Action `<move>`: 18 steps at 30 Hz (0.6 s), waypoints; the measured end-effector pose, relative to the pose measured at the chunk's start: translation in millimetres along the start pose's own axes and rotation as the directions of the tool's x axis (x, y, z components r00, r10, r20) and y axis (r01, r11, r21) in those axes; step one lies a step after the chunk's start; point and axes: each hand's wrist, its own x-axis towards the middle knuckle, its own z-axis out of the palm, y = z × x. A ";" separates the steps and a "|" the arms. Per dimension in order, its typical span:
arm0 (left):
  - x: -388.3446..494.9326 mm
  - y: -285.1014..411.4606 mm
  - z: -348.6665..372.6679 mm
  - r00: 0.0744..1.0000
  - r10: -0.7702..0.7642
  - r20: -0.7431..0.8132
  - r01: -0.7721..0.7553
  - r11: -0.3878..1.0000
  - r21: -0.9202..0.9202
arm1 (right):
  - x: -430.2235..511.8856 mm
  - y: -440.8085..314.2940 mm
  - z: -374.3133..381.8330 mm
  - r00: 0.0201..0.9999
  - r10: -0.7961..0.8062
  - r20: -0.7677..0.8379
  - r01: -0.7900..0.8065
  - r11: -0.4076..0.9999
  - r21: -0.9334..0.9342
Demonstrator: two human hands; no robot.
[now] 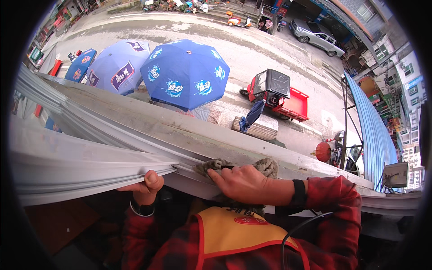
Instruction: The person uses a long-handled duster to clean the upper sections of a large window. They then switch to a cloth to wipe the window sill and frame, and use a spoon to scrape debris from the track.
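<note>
My left hand (148, 184) grips the lower edge of a light window sash (101, 168), with the thumb over its frame. Bunched under my right hand (241, 182) is a grey-green cloth (266, 166), pressed on the track of the white window frame (189, 172) just right of the sash's end. Part of the cloth sticks out beyond the knuckles. The fingertips of my left hand are hidden behind the sash edge. A dark band is on each wrist.
Outside the window runs a concrete ledge (216, 135). Far below are a blue parasol (185, 74), a pale parasol (118, 67) and a red cargo tricycle (290, 104) on the street. A black cable (287, 236) hangs over the yellow apron (243, 233) at my chest.
</note>
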 end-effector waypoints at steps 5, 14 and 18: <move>-3.7 0.8 2.8 0.998 -0.063 -0.002 0.061 0.979 -0.195 | 72.1 -3.2 25.5 0.993 0.106 -0.058 -0.096 0.984 0.147; 2.2 1.9 7.5 0.996 -0.081 -0.027 0.074 0.977 -0.201 | 92.2 8.5 27.1 0.993 0.118 0.015 -0.118 0.949 0.292; 14.0 4.1 4.6 1.000 -0.012 -0.005 0.011 0.987 -0.159 | 73.1 15.7 17.0 0.986 0.118 0.116 -0.145 0.954 0.261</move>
